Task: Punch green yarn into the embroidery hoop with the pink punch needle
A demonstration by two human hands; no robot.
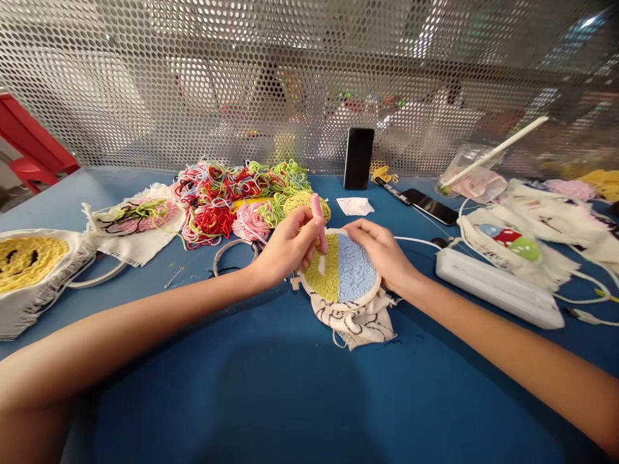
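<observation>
My left hand is closed around a pink punch needle, its tip down at the yellow-green half of the work. A round embroidery hoop holds cloth with yellow-green loops on the left and light blue loops on the right. A small pale patch of bare cloth shows within the yellow-green part. Gripping the hoop's right rim is my right hand, its fingers partly hidden behind it. Loose cloth with dark drawn lines hangs below the hoop onto the blue table.
Behind lie tangled yarn and an empty hoop. A phone stands upright; another phone lies flat near a marker. At right are a white power strip and a plastic cup. A yellow smiley piece sits left.
</observation>
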